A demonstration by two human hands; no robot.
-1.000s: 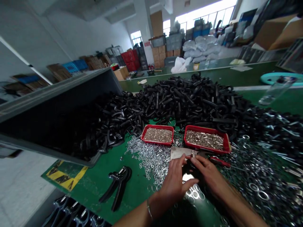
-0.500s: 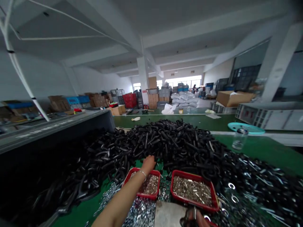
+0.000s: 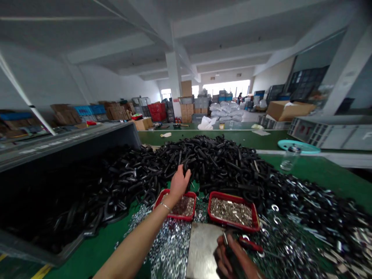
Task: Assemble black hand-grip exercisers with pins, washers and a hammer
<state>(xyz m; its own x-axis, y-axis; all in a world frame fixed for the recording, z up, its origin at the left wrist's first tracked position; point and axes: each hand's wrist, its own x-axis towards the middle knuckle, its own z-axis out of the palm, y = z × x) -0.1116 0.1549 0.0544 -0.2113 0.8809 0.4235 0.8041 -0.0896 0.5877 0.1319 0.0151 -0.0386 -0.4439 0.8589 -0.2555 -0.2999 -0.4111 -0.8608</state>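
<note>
My left hand reaches over the left red tray to the near edge of a heap of black curved parts. Its thumb and fingers are apart, and its fingertips touch or hover at the black parts. Low in the view, my right hand is wrapped round a black part with a bright metal pin at its end, beside a metal plate. Small metal pieces fill the left tray and the right red tray. A red-handled screwdriver lies right of my right hand.
Loose washers lie around the plate. A dark grey crate of black parts stands on the left. At the right are a clear jar, a teal lid and metal-tipped parts. A distant person is at the back.
My left hand has moved forward towards the black heap, its fingers now spread. My right hand has come further into view with the black part, and the camera has tilted down.
</note>
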